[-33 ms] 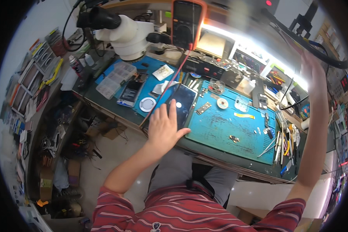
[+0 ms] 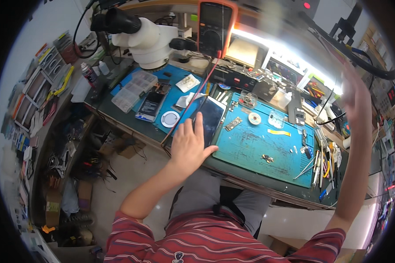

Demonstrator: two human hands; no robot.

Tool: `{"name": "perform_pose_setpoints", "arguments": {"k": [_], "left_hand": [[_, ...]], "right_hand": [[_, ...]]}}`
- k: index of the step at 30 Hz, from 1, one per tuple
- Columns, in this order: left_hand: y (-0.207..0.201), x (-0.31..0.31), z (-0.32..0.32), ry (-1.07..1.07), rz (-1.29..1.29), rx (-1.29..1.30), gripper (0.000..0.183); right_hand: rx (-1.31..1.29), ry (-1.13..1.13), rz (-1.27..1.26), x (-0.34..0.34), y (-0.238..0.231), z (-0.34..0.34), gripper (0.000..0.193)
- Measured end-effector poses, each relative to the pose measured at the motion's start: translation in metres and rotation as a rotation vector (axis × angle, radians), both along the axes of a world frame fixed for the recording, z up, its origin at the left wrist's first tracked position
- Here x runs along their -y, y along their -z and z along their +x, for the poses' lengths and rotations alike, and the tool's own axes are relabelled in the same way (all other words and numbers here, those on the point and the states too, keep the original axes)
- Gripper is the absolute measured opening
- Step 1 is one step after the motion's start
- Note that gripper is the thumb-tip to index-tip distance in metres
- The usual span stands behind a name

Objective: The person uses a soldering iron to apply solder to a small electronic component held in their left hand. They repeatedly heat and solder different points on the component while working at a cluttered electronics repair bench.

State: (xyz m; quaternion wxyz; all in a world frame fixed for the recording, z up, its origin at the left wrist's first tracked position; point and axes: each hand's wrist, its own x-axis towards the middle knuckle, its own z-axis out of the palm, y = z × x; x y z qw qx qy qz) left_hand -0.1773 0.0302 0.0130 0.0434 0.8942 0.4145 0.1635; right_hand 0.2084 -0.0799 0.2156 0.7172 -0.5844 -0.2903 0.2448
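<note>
My left hand (image 2: 188, 144) lies over the near end of a dark-screened tablet (image 2: 211, 115) with a white border. Its index finger reaches onto the glass and the thumb sticks out to the right. Those fingers are apart and hold nothing. Far off to the right, my right hand (image 2: 353, 94) is raised beside a black curved cable or hose (image 2: 360, 59). Motion blur smears its fingers, so whether it grips anything is unclear. Right of the tablet, a blue-green work mat (image 2: 250, 149) carries a small circuit board (image 2: 233, 123), a solder spool (image 2: 254, 118) and a yellow flex strip (image 2: 279, 132).
A white microscope (image 2: 149, 41) and an orange-cased multimeter (image 2: 215, 28) stand at the back. To the left are a clear compartment box (image 2: 134, 91), an opened phone (image 2: 153, 101) and a white disc (image 2: 170, 119). Tweezers and pens (image 2: 322, 164) crowd the mat's right side.
The view has shifted slightly. My right hand sits a little lower beside the black cable. A bright spot near my left index fingertip on the tablet has gone; that hand stays on the tablet.
</note>
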Motion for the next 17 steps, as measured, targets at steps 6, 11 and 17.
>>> {"name": "perform_pose_setpoints", "arguments": {"k": [6, 11, 17], "left_hand": [[0.002, -0.011, 0.02, 0.055, -0.274, 0.058, 0.104], [-0.012, -0.014, 0.016, 0.018, -0.429, 0.091, 0.11], [-0.013, 0.03, -0.05, 0.194, -0.593, 0.756, 0.105]], "right_hand": [[0.279, -0.948, 0.121, 0.108, 0.039, -0.222, 0.02], [0.137, -1.291, 0.424, 0.125, 0.036, -0.237, 0.014], [0.238, -1.045, 0.292, 0.14, 0.075, -0.223, 0.028]]}}
